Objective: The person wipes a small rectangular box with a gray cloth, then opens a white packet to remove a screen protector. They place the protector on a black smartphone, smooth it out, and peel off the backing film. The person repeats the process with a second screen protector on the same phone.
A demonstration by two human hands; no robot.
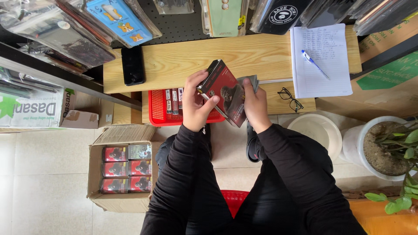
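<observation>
Item: dark red box (223,90), clasped above the red basket (157,108) by your left hand (197,102), your right hand (256,104) gripping its grey insert (249,81); risk, loosen either grip and contents likely drop into the basket.

Bright, even daylight, soft faint shadows, sharp focus throughout, with slight wide-angle bending at the edges.
</observation>
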